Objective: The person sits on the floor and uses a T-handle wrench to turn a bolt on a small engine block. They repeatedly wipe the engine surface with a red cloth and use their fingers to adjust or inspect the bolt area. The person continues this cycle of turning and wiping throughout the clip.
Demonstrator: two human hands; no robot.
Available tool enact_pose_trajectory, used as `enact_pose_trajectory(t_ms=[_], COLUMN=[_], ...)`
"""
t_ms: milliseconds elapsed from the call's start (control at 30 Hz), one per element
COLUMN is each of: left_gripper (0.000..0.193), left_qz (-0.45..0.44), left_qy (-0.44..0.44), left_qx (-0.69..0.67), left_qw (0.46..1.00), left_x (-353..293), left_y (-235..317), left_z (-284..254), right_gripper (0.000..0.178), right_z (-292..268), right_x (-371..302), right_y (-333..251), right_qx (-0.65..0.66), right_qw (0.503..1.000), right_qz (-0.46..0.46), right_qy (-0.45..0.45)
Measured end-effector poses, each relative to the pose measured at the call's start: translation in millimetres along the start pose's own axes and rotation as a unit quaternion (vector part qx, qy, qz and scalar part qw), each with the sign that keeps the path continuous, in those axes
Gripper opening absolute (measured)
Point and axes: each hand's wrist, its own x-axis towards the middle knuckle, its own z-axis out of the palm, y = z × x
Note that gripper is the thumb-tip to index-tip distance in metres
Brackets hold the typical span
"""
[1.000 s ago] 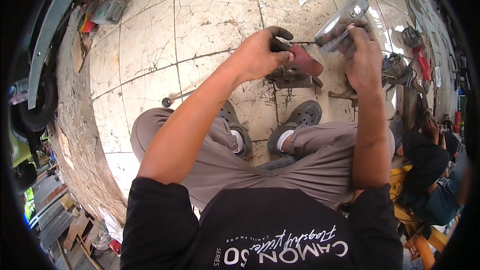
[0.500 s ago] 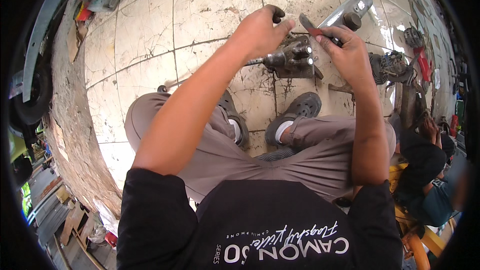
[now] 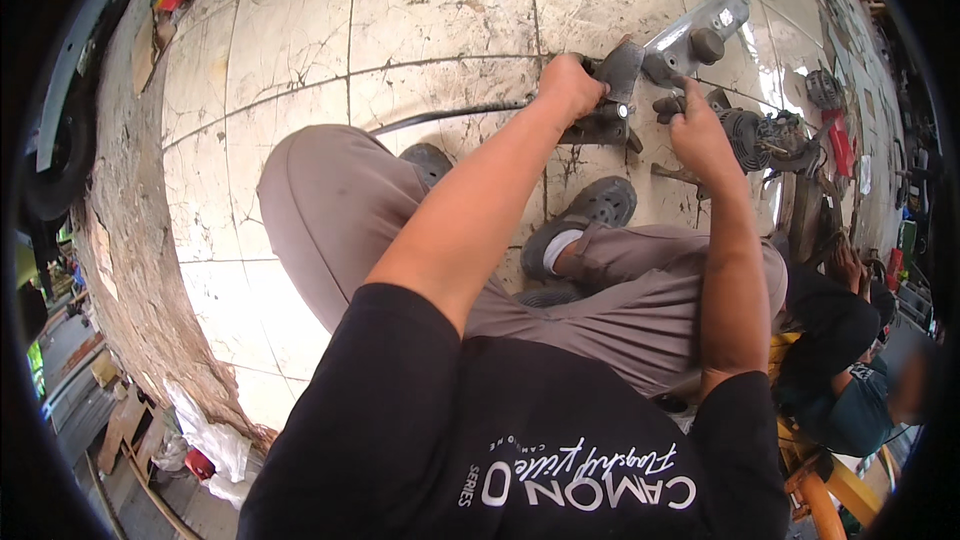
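The thin sheet (image 3: 622,72) — now showing its dark grey face — has passed from the right hand (image 3: 697,130) into the left hand (image 3: 570,88), which has moved over the metal casting (image 3: 600,128), while the left knee (image 3: 310,165) has shifted forward, hiding most of the left clog (image 3: 428,160).

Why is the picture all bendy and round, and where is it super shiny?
Head view: fisheye distortion, with dark corners and curving lines between the floor tiles; head view: glare turns tiles nearly white at the lower left, and makes bright streaks right of the silver-grey metal part.
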Motion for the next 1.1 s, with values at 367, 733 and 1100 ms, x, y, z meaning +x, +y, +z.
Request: enact_pose_trajectory(t_ms=[367,733,1100], left_gripper=[0.046,0.047,0.042], left_qz=[0.029,0.068,-0.003], left_qy=[0.031,0.002,-0.059], left_qx=[0.074,0.083,0.454], left_qw=[0.996,0.994,0.889], left_x=[9.5,20.1,-16.6], left_y=[-30.3,-33.4,-62.3], left_z=[22.9,13.1,-48.2], right_gripper=[0.033,0.025,0.025], right_z=[39.0,50.8,56.3], right_x=[-7.1,7.2,16.5], right_y=[-19.2,-39.2,-47.9], right_qx=[-0.033,-0.185,-0.240], right_qw=[0.999,0.981,0.970], right_qz=[-0.037,-0.051,-0.002], right_qy=[-0.017,0.007,-0.033])
